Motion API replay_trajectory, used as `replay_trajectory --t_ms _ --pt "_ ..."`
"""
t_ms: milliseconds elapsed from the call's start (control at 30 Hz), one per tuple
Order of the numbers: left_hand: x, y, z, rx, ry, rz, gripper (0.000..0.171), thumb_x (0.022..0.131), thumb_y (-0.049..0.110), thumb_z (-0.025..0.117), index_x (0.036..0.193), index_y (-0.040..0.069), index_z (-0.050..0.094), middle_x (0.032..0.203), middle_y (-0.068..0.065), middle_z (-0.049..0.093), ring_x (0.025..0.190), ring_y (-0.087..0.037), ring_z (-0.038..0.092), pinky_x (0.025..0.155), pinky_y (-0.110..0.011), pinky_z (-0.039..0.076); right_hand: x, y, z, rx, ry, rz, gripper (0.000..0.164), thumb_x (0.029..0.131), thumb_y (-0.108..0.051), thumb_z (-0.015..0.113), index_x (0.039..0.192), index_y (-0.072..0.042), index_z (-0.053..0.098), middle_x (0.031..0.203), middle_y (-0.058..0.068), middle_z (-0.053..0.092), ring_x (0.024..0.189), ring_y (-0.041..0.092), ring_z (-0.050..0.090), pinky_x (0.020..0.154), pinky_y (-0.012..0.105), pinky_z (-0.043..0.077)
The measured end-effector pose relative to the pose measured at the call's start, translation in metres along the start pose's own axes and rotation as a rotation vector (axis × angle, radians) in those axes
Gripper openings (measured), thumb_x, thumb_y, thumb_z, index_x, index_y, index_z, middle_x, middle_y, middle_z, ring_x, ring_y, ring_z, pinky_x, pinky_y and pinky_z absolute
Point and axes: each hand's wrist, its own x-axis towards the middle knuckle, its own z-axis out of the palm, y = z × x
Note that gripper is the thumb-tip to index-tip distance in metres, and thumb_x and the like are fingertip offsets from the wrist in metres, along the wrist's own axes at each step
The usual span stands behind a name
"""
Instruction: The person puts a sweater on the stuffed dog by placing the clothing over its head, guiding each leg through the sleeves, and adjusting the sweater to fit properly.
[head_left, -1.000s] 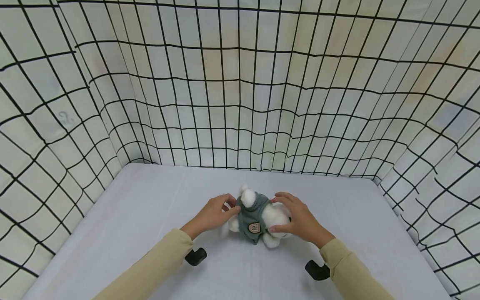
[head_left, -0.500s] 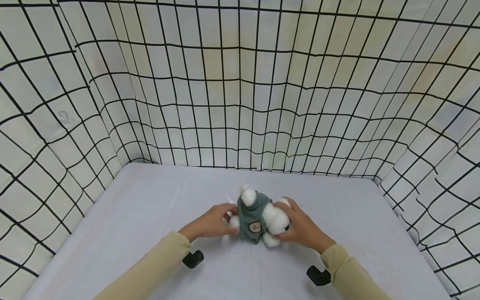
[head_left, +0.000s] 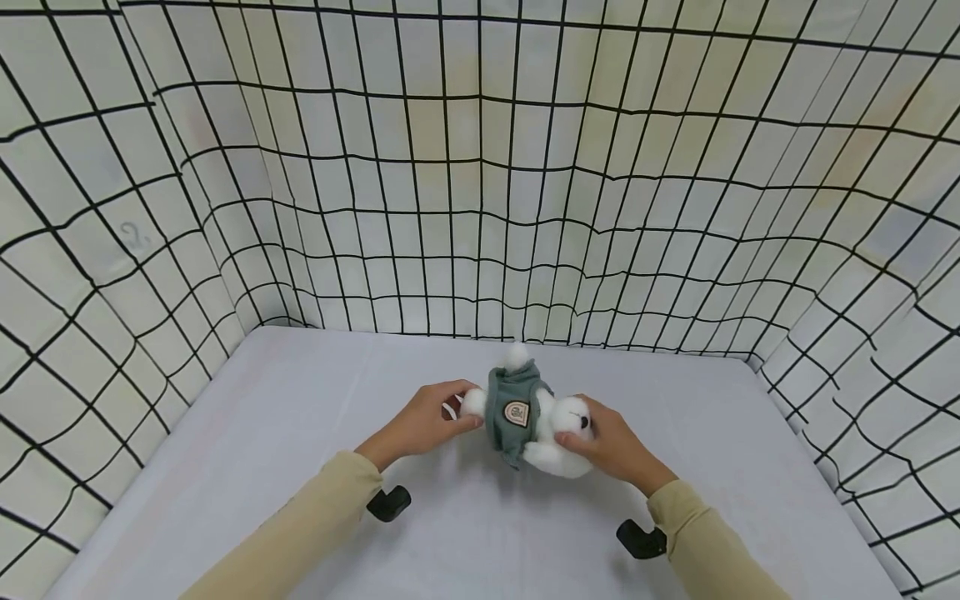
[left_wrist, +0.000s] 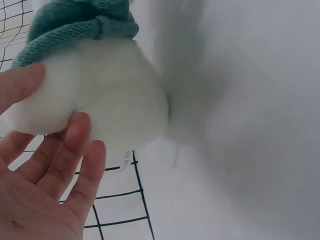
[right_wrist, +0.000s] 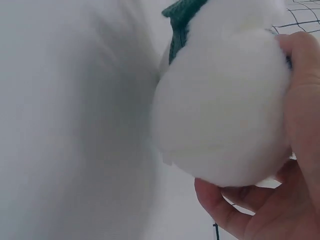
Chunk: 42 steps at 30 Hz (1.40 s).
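A white plush toy (head_left: 551, 454) in a knitted green sweater (head_left: 507, 437) lies sideways between the hands, its badge (head_left: 517, 413) facing up toward the head camera. Its head, with a dark nose, points right. My left hand (head_left: 423, 419) pinches a white leg (left_wrist: 47, 97) below the sweater hem, thumb on one side and fingers on the other. At the other end my right hand (head_left: 615, 442) grips the head (right_wrist: 220, 110), thumb across the face and fingers round the back. The fingers behind the head are partly hidden in the head view.
A white-covered table (head_left: 337, 375) spreads under the hands, ringed on three sides by black grid netting (head_left: 480, 175) over pale walls. Black wrist mounts (head_left: 390, 503) hang below both sleeves. The toy throws a soft shadow on the table cover.
The toy has tipped and shifted up in the head view, badge turned upward. My left hand has gone from the sweater edge to the leg; my right hand has closed in on the head.
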Motion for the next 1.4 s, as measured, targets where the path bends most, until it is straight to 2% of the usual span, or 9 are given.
replay_trajectory --t_ms 233,467,567,700,833,933,1100,1233,1400 --pt "0.011 0.008 -0.002 0.000 0.088 0.034 0.029 0.092 0.029 0.067 0.116 0.015 0.063 0.097 0.002 0.065 0.091 -0.012 0.057 0.080 -0.028 0.052 0.002 -0.003 -0.008 0.100 -0.033 0.152 0.046 0.097 -0.034 0.054 0.129 -0.001 0.052 0.112 0.016 0.064 0.096 0.022 0.061 0.075 0.034 0.051" --pt "0.015 0.019 -0.001 -0.087 0.074 -0.021 0.033 0.094 0.030 0.063 0.121 0.011 0.061 0.108 -0.005 0.068 0.086 -0.011 0.068 0.079 -0.030 0.055 0.003 -0.004 -0.009 0.230 -0.084 0.306 0.056 0.101 -0.044 0.034 0.136 -0.003 0.048 0.128 0.016 0.057 0.114 0.026 0.055 0.092 0.044 0.048" --pt "0.016 0.022 0.000 -0.124 0.062 -0.054 0.031 0.095 0.029 0.062 0.119 0.010 0.062 0.107 -0.007 0.068 0.077 -0.008 0.069 0.077 -0.031 0.056 0.005 -0.004 -0.008 0.244 -0.109 0.358 0.059 0.100 -0.051 0.031 0.138 -0.009 0.047 0.126 0.014 0.057 0.109 0.024 0.056 0.084 0.041 0.049" --pt "0.019 0.022 0.003 -0.121 0.069 -0.091 0.025 0.095 0.030 0.062 0.110 0.011 0.065 0.101 -0.006 0.069 0.069 -0.009 0.069 0.072 -0.030 0.055 0.010 -0.001 -0.006 0.205 -0.114 0.401 0.054 0.100 -0.054 0.028 0.127 -0.013 0.054 0.109 0.012 0.060 0.084 0.022 0.059 0.061 0.033 0.049" --pt "0.022 0.017 0.008 -0.039 0.103 -0.150 0.022 0.093 0.035 0.063 0.102 0.016 0.068 0.098 0.000 0.070 0.079 -0.010 0.065 0.069 -0.027 0.053 0.012 0.004 -0.002 0.139 -0.074 0.391 0.044 0.104 -0.041 0.029 0.119 -0.012 0.058 0.107 0.013 0.061 0.078 0.022 0.058 0.056 0.031 0.049" --pt "0.023 0.015 0.011 -0.004 0.119 -0.183 0.023 0.092 0.038 0.064 0.101 0.017 0.068 0.098 0.002 0.069 0.089 -0.013 0.061 0.069 -0.027 0.052 0.011 0.003 -0.001 0.078 0.012 0.337 0.038 0.104 -0.034 0.034 0.121 -0.010 0.058 0.115 0.015 0.062 0.090 0.024 0.060 0.064 0.034 0.052" --pt "0.024 0.014 0.015 -0.030 0.122 -0.190 0.025 0.092 0.039 0.064 0.103 0.016 0.067 0.100 0.000 0.068 0.089 -0.018 0.062 0.068 -0.027 0.052 0.007 -0.006 -0.002 -0.015 0.262 0.179 0.034 0.102 -0.038 0.046 0.117 -0.012 0.062 0.112 0.008 0.067 0.101 0.022 0.062 0.080 0.034 0.051" --pt "0.023 0.014 0.016 -0.038 0.130 -0.209 0.027 0.092 0.038 0.064 0.107 0.016 0.066 0.101 0.000 0.067 0.082 -0.015 0.061 0.065 -0.026 0.052 0.003 -0.017 -0.003 -0.071 0.398 -0.070 0.018 0.097 -0.028 0.059 0.106 -0.014 0.066 0.102 0.001 0.069 0.090 0.015 0.060 0.071 0.028 0.050" --pt "0.023 0.014 0.015 -0.040 0.145 -0.231 0.036 0.092 0.037 0.065 0.120 0.016 0.062 0.106 -0.002 0.064 0.078 -0.014 0.059 0.065 -0.026 0.050 -0.001 -0.028 0.002 -0.096 0.405 -0.381 0.017 0.085 -0.012 0.074 0.100 -0.014 0.067 0.102 -0.002 0.066 0.089 0.012 0.057 0.067 0.028 0.050"
